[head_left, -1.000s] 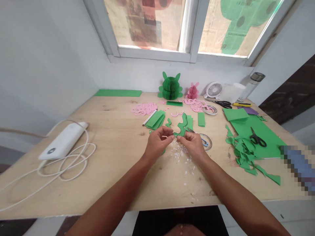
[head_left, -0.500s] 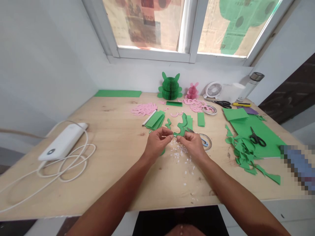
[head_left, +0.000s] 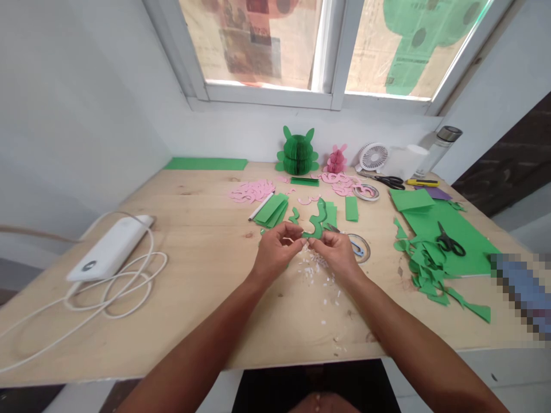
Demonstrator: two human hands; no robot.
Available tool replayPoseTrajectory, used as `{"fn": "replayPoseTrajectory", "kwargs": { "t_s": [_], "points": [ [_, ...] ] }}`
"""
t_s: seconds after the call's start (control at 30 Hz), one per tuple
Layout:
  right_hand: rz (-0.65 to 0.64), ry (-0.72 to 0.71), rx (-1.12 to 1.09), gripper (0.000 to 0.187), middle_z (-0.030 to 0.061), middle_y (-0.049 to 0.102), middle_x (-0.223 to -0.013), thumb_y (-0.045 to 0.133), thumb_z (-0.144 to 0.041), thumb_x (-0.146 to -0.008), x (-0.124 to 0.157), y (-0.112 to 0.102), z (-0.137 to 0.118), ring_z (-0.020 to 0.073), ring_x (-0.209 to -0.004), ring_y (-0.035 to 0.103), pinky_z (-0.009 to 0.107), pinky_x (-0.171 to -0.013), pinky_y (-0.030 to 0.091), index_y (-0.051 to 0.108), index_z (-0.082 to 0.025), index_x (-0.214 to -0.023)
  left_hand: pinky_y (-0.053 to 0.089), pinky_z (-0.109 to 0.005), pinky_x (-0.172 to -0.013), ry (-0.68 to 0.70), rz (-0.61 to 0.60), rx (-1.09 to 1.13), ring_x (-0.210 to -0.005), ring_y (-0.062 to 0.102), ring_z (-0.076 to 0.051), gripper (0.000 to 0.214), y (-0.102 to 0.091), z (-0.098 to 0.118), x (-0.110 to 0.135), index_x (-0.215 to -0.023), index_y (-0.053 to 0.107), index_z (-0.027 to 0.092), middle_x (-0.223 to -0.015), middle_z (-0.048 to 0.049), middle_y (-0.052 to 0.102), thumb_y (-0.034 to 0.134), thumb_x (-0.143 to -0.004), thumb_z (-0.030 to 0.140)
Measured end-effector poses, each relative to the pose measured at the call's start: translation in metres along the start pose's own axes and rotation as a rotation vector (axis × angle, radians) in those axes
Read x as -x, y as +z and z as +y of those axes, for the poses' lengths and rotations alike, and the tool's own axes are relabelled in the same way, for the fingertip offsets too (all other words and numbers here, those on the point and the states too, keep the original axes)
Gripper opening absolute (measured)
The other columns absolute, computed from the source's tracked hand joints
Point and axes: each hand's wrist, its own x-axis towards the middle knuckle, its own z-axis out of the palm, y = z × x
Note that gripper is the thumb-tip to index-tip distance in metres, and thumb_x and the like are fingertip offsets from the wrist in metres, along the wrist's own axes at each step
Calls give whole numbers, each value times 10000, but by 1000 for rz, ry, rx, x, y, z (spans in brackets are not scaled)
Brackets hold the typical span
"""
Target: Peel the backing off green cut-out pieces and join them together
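Observation:
A wavy green paper cut-out (head_left: 319, 219) is pinched at its lower end between my left hand (head_left: 278, 246) and my right hand (head_left: 336, 252). Both hands are closed, thumbs against fingertips, close together above the wooden table (head_left: 193, 275). Small white paper bits (head_left: 317, 261) lie scattered just below the fingers. Next to my right hand is a tape roll (head_left: 361, 248), partly covered by the hand. Folded green paper pieces (head_left: 272, 210) and a white pen (head_left: 260, 206) lie beyond my left hand.
Pink cut-outs (head_left: 252, 191), a green honeycomb paper figure (head_left: 298, 152), a smaller pink one (head_left: 336, 159) and a small fan (head_left: 373, 157) are at the back. Black scissors (head_left: 450, 240) and green scraps (head_left: 426, 264) lie right. A white power bank (head_left: 111, 246) with a looped cable is left.
The fingers have shifted very slightly at the lower end of the green cut-out, which has tilted a little. Everything else looks the same.

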Motion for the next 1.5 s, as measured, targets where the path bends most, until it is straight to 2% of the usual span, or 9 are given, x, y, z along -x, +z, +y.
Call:
{"fn": "replayPoseTrajectory", "kwargs": {
  "t_s": [0.2, 0.43, 0.9, 1.17, 1.33, 1.5],
  "points": [
    [-3, -1, 0, 292, -64, 377, -433, 657, -390, -640, -1, 0, 1, 63, -423, 283, 219, -430, 200, 546, -151, -516, 491, -276, -651, 43, 11, -84, -685, 591, -146, 177, 0, 1, 1, -776, 615, 173, -720, -10, 621, 663, -651, 288],
    [7, 29, -3, 298, -68, 371, -425, 658, -415, -645, 1, -1, -2, 56, -411, 269, 216, -414, 194, 572, -142, -562, 492, -289, -688, -3, -13, 68, -757, 619, -172, 196, -2, -3, -2, -815, 625, 165, -777, -40, 652, 649, -653, 272],
    [-14, 14, 8, 306, -64, 379, -435, 655, -423, -646, 1, 0, -3, 59, -422, 269, 216, -420, 186, 575, -144, -551, 471, -257, -640, -47, -5, 97, -688, 600, -147, 184, -1, -2, -2, -766, 627, 160, -739, -27, 638, 678, -634, 278],
    [-11, -1, 37, 316, -63, 381, -428, 650, -429, -642, 2, 1, -5, 60, -424, 270, 216, -422, 188, 570, -145, -527, 462, -238, -549, -54, 1, 62, -585, 563, -124, 167, 0, 0, -2, -750, 623, 163, -676, -10, 617, 664, -633, 275],
    [-37, 29, -2, 293, -57, 410, -453, 655, -412, -647, 2, 1, -3, 59, -431, 291, 211, -422, 197, 576, -141, -569, 485, -248, -613, -40, -4, 107, -657, 580, -136, 188, 0, -2, -2, -775, 625, 161, -716, -23, 620, 681, -625, 258],
    [-37, 40, -69, 268, -32, 493, -520, 645, -412, -663, 1, 1, -6, 85, -472, 403, 210, -448, 294, 585, -151, -646, 504, -291, -709, 15, 38, 162, -738, 599, -161, 261, -1, -6, -3, -848, 628, 162, -778, -40, 628, 698, -617, 260]
  ]
}}
